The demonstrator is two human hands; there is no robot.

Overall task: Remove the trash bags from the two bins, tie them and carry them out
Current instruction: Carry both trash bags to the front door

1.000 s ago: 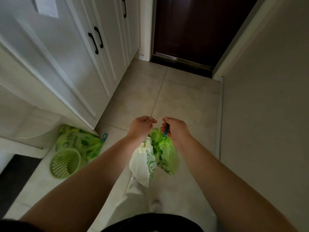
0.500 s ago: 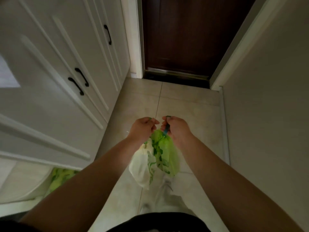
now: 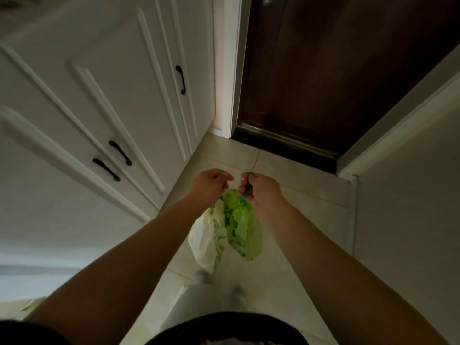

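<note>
Two small trash bags hang in front of me above the tiled floor. The whitish bag (image 3: pixel 205 239) with green leaf print hangs below my left hand (image 3: pixel 211 184), whose curled fingers grip its top. The bright green bag (image 3: pixel 245 229) hangs beside it, and my right hand (image 3: pixel 260 189) grips its blue drawstring. The two bags touch each other. Both fists are close together at the same height. No bin is in view.
White cabinet doors (image 3: pixel 104 115) with black handles line the left side. A dark brown door (image 3: pixel 336 70) stands shut straight ahead. A pale wall (image 3: pixel 410 207) runs along the right. Beige floor tiles (image 3: pixel 286 170) lie between them.
I have walked forward toward the brown door; it looks nearer. The green basket and bag on the floor at left have dropped out of view. Both hands keep the same hold.
</note>
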